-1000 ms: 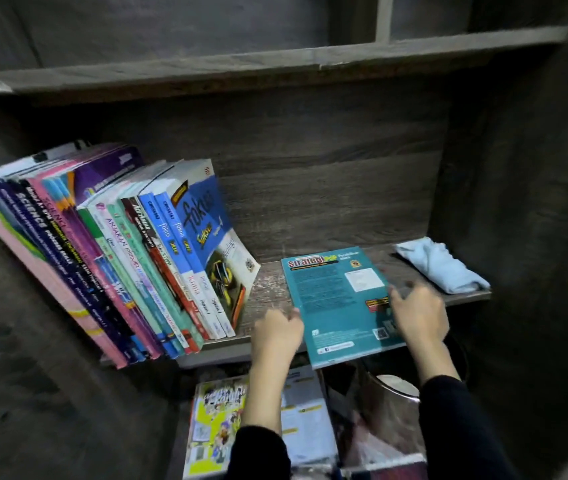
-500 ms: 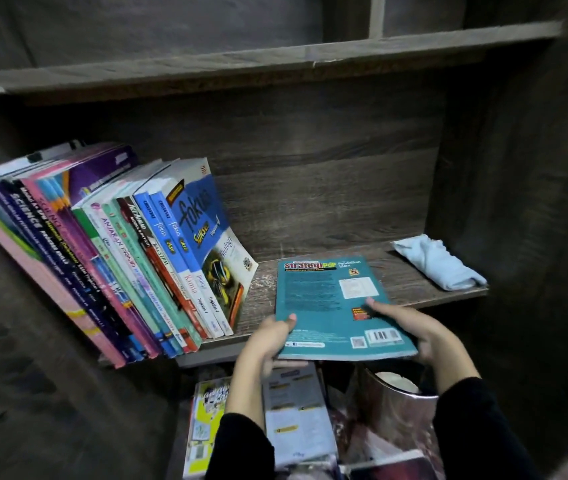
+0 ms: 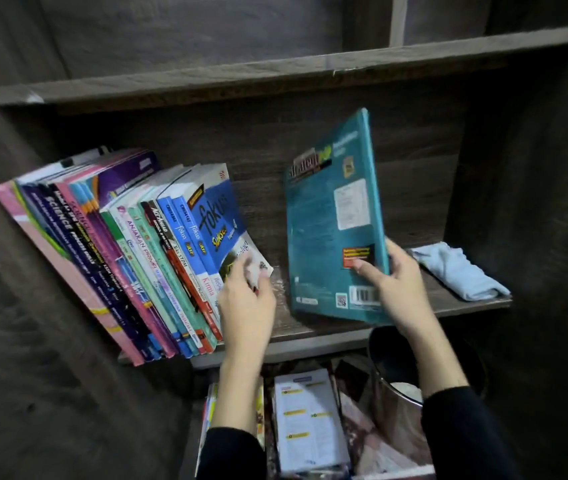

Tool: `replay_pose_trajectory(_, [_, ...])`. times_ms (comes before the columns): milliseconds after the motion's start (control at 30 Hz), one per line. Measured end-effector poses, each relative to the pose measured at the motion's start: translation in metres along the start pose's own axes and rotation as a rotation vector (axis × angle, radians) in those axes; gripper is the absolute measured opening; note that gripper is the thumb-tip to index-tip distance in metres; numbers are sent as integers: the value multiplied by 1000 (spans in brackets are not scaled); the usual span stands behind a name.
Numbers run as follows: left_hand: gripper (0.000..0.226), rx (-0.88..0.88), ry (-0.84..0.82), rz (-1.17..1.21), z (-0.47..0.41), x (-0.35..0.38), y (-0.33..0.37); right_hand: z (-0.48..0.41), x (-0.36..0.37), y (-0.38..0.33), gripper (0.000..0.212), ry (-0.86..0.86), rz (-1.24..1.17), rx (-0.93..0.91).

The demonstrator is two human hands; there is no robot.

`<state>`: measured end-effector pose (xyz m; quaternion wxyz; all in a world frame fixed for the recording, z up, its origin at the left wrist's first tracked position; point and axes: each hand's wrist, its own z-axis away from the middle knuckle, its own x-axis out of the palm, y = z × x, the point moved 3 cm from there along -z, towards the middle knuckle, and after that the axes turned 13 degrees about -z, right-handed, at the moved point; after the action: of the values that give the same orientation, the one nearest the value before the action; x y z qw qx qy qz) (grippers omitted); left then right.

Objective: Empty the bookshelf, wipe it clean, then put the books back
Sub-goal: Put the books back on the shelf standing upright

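Observation:
A teal book (image 3: 331,230) stands nearly upright above the wooden shelf (image 3: 310,323), its back cover facing me. My right hand (image 3: 396,282) grips its lower right edge, thumb on the cover. A row of several books (image 3: 130,251) leans to the left on the shelf's left half. My left hand (image 3: 246,303) reaches the outermost blue book (image 3: 218,220) of that row, fingers touching its lower cover; the fingertips are blurred.
A folded light-blue cloth (image 3: 455,271) lies at the shelf's right end. Below the shelf are more books (image 3: 310,417) and a shiny metal bin (image 3: 400,386). An upper shelf board (image 3: 275,71) and dark side panels close in the space.
The teal book lay flat on the shelf and is now lifted upright by my right hand. My left hand let go of it and moved left to the leaning row.

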<state>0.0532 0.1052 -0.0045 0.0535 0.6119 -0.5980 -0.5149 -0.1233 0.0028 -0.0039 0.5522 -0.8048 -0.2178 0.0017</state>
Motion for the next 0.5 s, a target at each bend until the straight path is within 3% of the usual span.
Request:
replay_pose_trajectory(133, [56,125,212,156,-10,-42,25,21,52,11,52,105,237,-263])
replay_pose_trajectory(300, [97,348,251,164,-43,-78,48,48,112,31,69,-7,326,-508])
replay_pose_trajectory(433, [85,400,232,53,-70,-92,39,57,140,56,89,-124,357,-492])
replay_pose_trajectory(500, [74,380,204,-157,-77,-93,28,55,150,70,93,-186,357,-418])
